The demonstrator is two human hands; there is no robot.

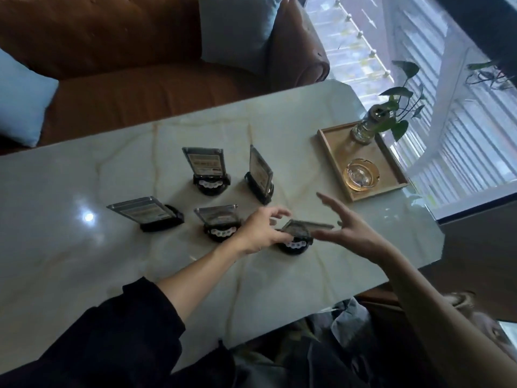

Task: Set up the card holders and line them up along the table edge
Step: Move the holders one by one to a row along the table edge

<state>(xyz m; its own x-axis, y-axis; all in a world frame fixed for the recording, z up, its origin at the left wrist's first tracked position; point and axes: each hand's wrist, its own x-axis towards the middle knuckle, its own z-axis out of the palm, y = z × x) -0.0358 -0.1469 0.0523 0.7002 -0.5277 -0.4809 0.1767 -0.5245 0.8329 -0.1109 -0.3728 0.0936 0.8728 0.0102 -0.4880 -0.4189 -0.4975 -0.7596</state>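
Observation:
Several clear card holders on black bases stand on the marble table (84, 275). Two are at the back: one facing me (205, 170) and one turned sideways (260, 176). One holder (148, 214) at the left leans far back. Another (219, 222) stands in the middle. The nearest holder (300, 233) sits between my hands. My left hand (261, 232) touches its left side, though the fingers' grip on it is unclear. My right hand (349, 222) hovers open just to its right, fingers spread.
A wooden tray (330, 152) at the back right carries a glass vase with a green plant (366, 127) and an amber glass ashtray (361, 173). A brown sofa (126, 88) with blue cushions lies beyond the far edge. A window is on the right.

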